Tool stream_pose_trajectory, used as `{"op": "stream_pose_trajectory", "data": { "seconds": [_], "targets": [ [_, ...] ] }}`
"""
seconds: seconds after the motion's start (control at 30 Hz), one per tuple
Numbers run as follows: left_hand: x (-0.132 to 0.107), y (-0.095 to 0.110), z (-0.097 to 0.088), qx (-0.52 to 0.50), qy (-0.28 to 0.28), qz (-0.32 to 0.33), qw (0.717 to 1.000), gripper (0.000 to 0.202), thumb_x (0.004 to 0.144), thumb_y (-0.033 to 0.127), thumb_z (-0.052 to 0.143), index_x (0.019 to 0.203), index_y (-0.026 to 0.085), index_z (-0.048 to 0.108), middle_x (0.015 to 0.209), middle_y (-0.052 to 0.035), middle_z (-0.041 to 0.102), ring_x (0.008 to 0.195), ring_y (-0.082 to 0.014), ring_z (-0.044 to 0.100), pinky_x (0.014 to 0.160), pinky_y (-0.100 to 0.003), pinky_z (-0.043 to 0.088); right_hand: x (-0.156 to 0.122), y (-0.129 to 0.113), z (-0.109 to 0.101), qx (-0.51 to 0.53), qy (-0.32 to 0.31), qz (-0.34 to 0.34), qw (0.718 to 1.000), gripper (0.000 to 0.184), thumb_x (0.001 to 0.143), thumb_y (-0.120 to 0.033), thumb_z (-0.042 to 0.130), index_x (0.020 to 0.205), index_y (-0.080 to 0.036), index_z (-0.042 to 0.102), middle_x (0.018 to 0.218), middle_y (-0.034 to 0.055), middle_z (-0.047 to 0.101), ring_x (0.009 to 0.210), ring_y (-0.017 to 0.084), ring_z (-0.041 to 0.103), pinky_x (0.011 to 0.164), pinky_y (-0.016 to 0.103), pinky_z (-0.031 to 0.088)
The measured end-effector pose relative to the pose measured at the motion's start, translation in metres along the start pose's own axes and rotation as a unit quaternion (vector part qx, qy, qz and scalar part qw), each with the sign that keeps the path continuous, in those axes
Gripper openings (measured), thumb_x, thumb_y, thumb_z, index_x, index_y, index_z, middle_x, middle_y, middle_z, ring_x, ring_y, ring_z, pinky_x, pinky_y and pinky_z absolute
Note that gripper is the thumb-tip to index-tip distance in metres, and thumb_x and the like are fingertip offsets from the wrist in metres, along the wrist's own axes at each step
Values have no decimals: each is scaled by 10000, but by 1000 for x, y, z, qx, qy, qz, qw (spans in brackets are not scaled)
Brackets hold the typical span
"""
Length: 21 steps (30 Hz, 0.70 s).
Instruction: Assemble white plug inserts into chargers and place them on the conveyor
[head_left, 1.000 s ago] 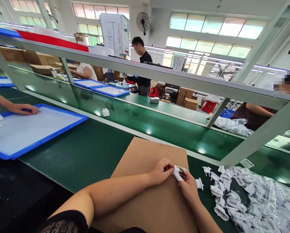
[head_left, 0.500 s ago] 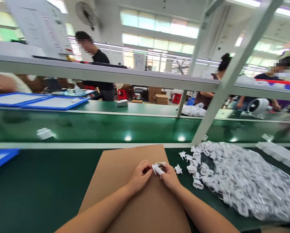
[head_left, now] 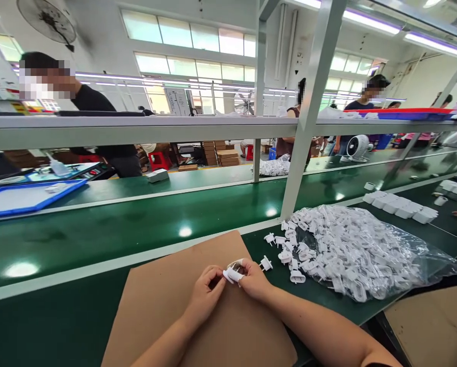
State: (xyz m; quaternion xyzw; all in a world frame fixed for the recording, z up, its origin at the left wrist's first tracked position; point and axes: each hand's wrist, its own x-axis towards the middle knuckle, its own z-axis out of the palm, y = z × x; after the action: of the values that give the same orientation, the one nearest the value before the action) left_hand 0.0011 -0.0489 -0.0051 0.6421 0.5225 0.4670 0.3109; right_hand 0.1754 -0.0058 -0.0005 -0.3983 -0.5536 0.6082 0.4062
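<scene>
Head view: both hands meet over a brown cardboard sheet (head_left: 163, 311) that lies at the near edge of the green worktop (head_left: 60, 326). The left hand (head_left: 207, 291) and right hand (head_left: 256, 280) are together, fingertips pinched on one small white plastic part (head_left: 232, 273) held just above the sheet. The part looks light, stiff and smooth, so it is probably apt to slip. A pinch across its body, clear of the thin projecting pins, seems the surest hold. Both forearms come in low from the near edge, with the wrists close to the cardboard and the fingers curled inward. One loose part (head_left: 265, 263) lies just beside the right hand. Toward the right edge is a clear bag of like parts (head_left: 358, 255).
</scene>
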Motion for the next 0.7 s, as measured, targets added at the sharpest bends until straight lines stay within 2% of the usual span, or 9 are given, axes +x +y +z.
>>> {"op": "stream_pose_trajectory", "data": {
  "seconds": [0.27, 0.43, 0.7],
  "targets": [
    [-1, 3, -1, 4, -6, -4, 1000, 313, 909, 480, 584, 775, 215, 681, 949, -77, 680, 927, -240, 654, 858, -351, 526, 1, 3, 0, -21, -7, -10, 1000, 396, 649, -524, 898, 818, -207, 732, 724, -12, 661, 642, 138, 549, 599, 263, 429],
    [0, 7, -1, 6, -12, -12, 1000, 314, 906, 481, 575, 776, 215, 678, 958, -80, 677, 921, -237, 646, 857, -352, 526, 3, 7, -2, -51, -8, -15, 999, 450, 631, -544, 904, 861, -191, 746, 781, 14, 680, 683, 148, 559, 614, 268, 438],
    [-1, 4, -1, 1, -11, -12, 1000, 291, 895, 458, 584, 761, 216, 675, 949, -80, 672, 923, -244, 645, 873, -369, 521, 3, 8, -2, -24, -20, -2, 1000, 468, 615, -525, 918, 882, -193, 724, 812, 12, 686, 704, 153, 586, 680, 293, 461]
  ]
}}
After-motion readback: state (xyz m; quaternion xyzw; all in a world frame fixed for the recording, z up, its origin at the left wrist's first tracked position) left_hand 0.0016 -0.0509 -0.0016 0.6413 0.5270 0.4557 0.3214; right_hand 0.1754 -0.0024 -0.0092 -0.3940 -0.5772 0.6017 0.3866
